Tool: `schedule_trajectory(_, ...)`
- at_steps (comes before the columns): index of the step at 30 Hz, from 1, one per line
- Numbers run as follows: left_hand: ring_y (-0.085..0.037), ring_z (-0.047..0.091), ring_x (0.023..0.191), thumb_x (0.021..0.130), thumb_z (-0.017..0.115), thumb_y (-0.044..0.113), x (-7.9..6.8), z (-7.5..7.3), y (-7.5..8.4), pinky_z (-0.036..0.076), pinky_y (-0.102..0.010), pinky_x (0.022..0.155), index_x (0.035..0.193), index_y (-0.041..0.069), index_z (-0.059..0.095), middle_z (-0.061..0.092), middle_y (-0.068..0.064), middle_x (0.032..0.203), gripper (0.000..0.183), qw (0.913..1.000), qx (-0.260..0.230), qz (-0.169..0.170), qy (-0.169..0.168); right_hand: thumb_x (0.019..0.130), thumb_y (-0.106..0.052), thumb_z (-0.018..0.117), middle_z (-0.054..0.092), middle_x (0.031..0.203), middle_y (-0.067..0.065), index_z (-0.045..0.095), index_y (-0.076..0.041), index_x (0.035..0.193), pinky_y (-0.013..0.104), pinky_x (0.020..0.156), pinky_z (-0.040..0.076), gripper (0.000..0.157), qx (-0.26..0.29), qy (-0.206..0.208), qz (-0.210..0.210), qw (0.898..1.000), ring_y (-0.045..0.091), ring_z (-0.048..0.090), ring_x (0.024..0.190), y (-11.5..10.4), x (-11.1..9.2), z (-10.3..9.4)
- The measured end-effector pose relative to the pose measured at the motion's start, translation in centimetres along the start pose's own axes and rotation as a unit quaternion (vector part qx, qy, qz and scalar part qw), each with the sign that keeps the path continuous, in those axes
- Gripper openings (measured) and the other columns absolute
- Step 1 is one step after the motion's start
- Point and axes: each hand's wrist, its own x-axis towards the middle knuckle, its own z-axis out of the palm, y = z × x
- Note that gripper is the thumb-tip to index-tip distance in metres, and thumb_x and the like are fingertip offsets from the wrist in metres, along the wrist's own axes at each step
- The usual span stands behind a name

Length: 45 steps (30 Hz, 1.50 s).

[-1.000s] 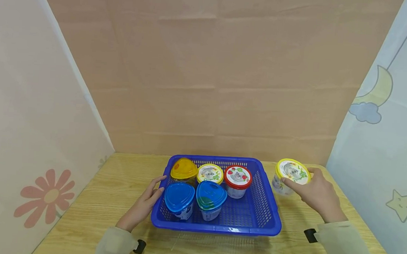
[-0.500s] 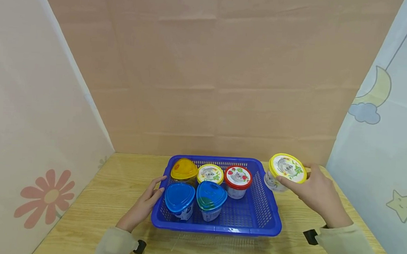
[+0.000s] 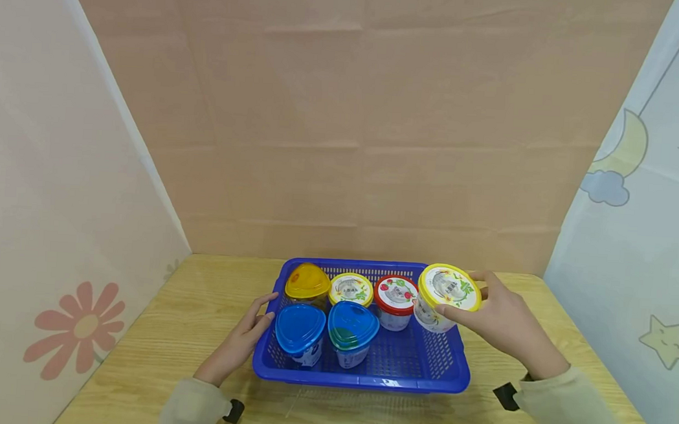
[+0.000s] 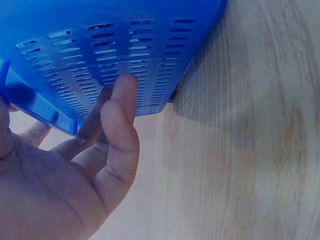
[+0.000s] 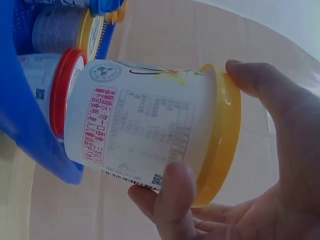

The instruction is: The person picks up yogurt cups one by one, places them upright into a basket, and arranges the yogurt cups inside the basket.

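My right hand holds a white tub with a yellow lid, thumb and fingers around its sides near the lid. The tub is tilted over the right rim of a blue plastic basket; in the right wrist view its printed wall shows. My left hand grips the basket's left rim; the left wrist view shows its fingers bent against the slotted outer wall. Inside the basket stand a red-lidded tub, another yellow-lidded tub, an orange-lidded tub and two blue-lidded tubs, left and right.
The basket stands on a light wooden table. Behind it rises a tan backdrop. Pale printed panels close in the left side and the right side. Bare basket floor shows at the right front.
My right hand has carried the yellow-lidded tub leftward, from beside the basket to above its right rim. My left hand, the basket and the tubs inside have stayed in place.
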Motion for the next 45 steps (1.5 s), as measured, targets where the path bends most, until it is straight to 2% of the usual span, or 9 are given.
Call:
schedule_trajectory(5,-0.03,0.06,0.117,0.107,0.04,0.045,0.0,0.1,0.0,0.053,-0.051,0.097,0.152,0.037,0.031,0.058,-0.016,0.131,0.046,1.0,0.004,-0.002,0.005,0.075,-0.067,0.076,0.061,0.121,0.028,0.038,0.004,0.143,0.03,0.06,0.049,0.106,0.004,-0.026,-0.006,1.0,0.024,0.061,0.084,-0.9,0.1,0.8)
schedule_trajectory(11,-0.03,0.06,0.116,0.107,0.04,0.046,0.1,0.1,-0.1,0.053,-0.05,0.097,0.152,0.036,0.031,0.059,-0.016,0.13,0.047,1.0,0.004,0.002,0.002,0.073,-0.066,0.078,0.065,0.111,0.018,0.042,0.004,0.14,0.031,0.06,0.048,0.103,0.004,-0.037,-0.023,0.999,0.02,0.06,0.079,-1.1,0.2,1.6)
schedule_trajectory(18,-0.029,0.06,0.117,0.107,0.04,0.047,0.0,0.1,-0.1,0.052,-0.051,0.098,0.152,0.036,0.031,0.059,-0.015,0.129,0.047,1.0,0.006,-0.002,0.003,0.071,-0.065,0.08,0.066,0.105,0.013,0.042,0.004,0.137,0.031,0.059,0.047,0.102,-0.01,-0.051,-0.034,0.998,0.017,0.058,0.075,-1.3,0.5,2.3)
schedule_trajectory(25,-0.029,0.06,0.116,0.107,0.04,0.047,0.0,0.1,0.0,0.052,-0.051,0.098,0.152,0.036,0.031,0.059,-0.015,0.128,0.047,1.0,0.008,-0.002,0.004,0.07,-0.061,0.082,0.063,0.088,0.005,0.042,0.006,0.134,0.031,0.055,0.046,0.101,-0.016,-0.085,-0.04,0.995,0.016,0.056,0.07,-1.8,0.4,3.2)
schedule_trajectory(31,-0.03,0.061,0.116,0.107,0.039,0.046,0.0,0.0,0.0,0.052,-0.05,0.097,0.152,0.035,0.03,0.059,-0.016,0.129,0.047,1.0,0.006,0.003,0.0,0.068,-0.06,0.084,0.062,0.087,0.004,0.044,0.005,0.132,0.032,0.055,0.047,0.099,-0.027,-0.102,-0.037,0.994,0.016,0.057,0.07,-1.9,0.5,4.0)
schedule_trajectory(37,-0.032,0.059,0.119,0.107,0.039,0.046,0.0,0.0,0.0,0.052,-0.051,0.098,0.153,0.035,0.029,0.056,-0.018,0.133,0.048,0.9999,-0.003,0.003,-0.011,0.066,-0.06,0.085,0.06,0.084,0.003,0.048,0.003,0.128,0.032,0.054,0.045,0.095,-0.039,-0.1,-0.039,0.993,0.016,0.055,0.069,-1.8,0.6,4.9)
schedule_trajectory(45,-0.033,0.059,0.12,0.108,0.038,0.045,0.0,0.0,-0.1,0.052,-0.052,0.098,0.153,0.035,0.029,0.056,-0.019,0.134,0.047,0.9999,-0.004,0.005,-0.009,0.065,-0.06,0.085,0.059,0.082,0.003,0.051,0.005,0.122,0.032,0.053,0.045,0.093,-0.054,-0.101,-0.04,0.993,0.016,0.055,0.067,-1.7,0.6,5.5)
